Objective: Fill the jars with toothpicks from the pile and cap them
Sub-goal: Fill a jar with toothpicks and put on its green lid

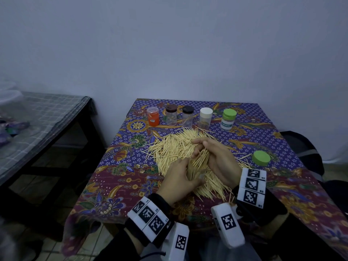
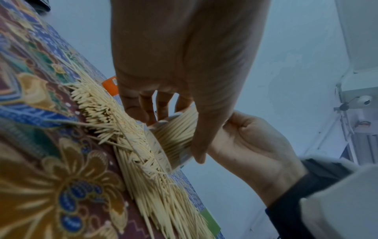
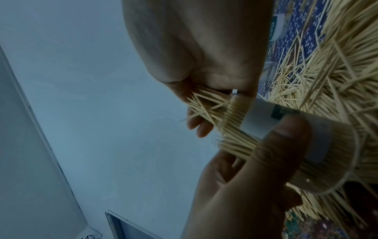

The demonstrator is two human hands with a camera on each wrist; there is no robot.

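A big pile of toothpicks (image 1: 172, 147) lies on the patterned tablecloth (image 1: 131, 178). My left hand (image 1: 185, 176) grips a clear labelled jar (image 3: 263, 122), tilted over the pile and packed with toothpicks; its thumb (image 3: 282, 145) lies across the label. In the head view the jar (image 1: 201, 174) is mostly hidden between my hands. My right hand (image 1: 200, 150) pinches a bundle of toothpicks (image 3: 206, 103) at the jar's mouth. In the left wrist view my left hand's fingers (image 2: 143, 110) curl round the jar (image 2: 175, 137). A loose green cap (image 1: 261, 158) lies to the right of the pile.
Several jars stand in a row at the table's far edge: an orange one (image 1: 153, 117), a brown-lidded one (image 1: 171, 114), a black-lidded one (image 1: 187, 115), a white-lidded one (image 1: 205, 117) and a green-lidded one (image 1: 228, 119). A second table with a checked cloth (image 1: 43, 119) stands to the left.
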